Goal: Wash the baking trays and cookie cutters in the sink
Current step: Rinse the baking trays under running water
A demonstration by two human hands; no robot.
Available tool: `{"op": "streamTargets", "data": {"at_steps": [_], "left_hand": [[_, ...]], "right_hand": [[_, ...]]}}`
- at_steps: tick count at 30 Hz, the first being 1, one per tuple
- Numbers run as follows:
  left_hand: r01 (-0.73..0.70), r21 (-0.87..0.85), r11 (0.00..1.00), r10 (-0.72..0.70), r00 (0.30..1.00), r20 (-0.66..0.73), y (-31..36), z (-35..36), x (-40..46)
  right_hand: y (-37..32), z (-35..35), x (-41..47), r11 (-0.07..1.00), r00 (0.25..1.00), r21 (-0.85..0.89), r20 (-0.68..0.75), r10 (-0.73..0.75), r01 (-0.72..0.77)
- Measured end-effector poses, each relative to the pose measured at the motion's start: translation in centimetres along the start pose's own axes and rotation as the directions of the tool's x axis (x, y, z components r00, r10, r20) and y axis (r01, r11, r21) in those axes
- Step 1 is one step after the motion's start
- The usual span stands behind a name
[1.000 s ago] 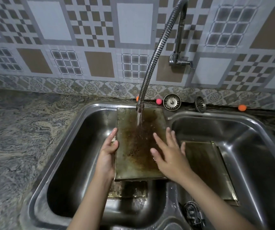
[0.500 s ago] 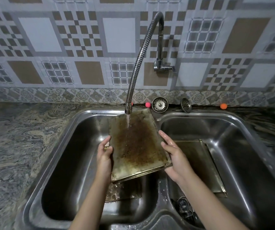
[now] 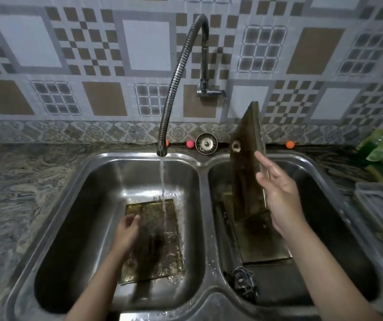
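My right hand holds a stained baking tray upright on edge over the right basin, fingers flat along its rim. Its lower end meets a second tray lying flat in that basin. A third tray lies on the floor of the left basin with tap water falling on it. My left hand is down at that tray's left edge, fingers bent and blurred. A dark tangle of metal, perhaps cookie cutters, sits at the front of the right basin.
The flexible faucet runs over the left basin of the steel double sink. A sink strainer and small orange balls sit on the back ledge. A clear plastic container and a green bottle stand on the right counter.
The tray that both hands held under the tap has gone right and now stands on edge in my right hand. My left hand let go and dropped into the left basin.
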State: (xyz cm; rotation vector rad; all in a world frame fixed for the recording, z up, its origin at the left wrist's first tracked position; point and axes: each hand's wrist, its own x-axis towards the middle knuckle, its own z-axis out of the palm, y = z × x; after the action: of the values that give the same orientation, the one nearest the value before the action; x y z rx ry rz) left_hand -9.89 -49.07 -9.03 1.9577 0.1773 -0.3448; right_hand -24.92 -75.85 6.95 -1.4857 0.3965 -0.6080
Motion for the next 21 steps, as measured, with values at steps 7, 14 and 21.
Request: {"op": "streamTargets", "data": {"at_steps": [7,14,21], "left_hand": [[0.145,0.152,0.978,-0.152,0.988,0.034,-3.3,0.6,2.1],[0.164,0.261,0.951,-0.166,0.986,-0.014,-4.5,1.7,2.3],[0.232,0.253,0.939,-0.231,0.972,-0.036,-5.9,0.9,3.2]], "right_hand": [[8.8,-2.5,0.5,0.870,0.991,-0.477,-0.015,0.135,-0.126],[18.2,-3.2,-0.3,0.653,0.947,-0.736,0.048,0.316,-0.180],[21.9,-1.5,0.0,0.419,0.844,-0.892,0.085,0.530,-0.173]]}}
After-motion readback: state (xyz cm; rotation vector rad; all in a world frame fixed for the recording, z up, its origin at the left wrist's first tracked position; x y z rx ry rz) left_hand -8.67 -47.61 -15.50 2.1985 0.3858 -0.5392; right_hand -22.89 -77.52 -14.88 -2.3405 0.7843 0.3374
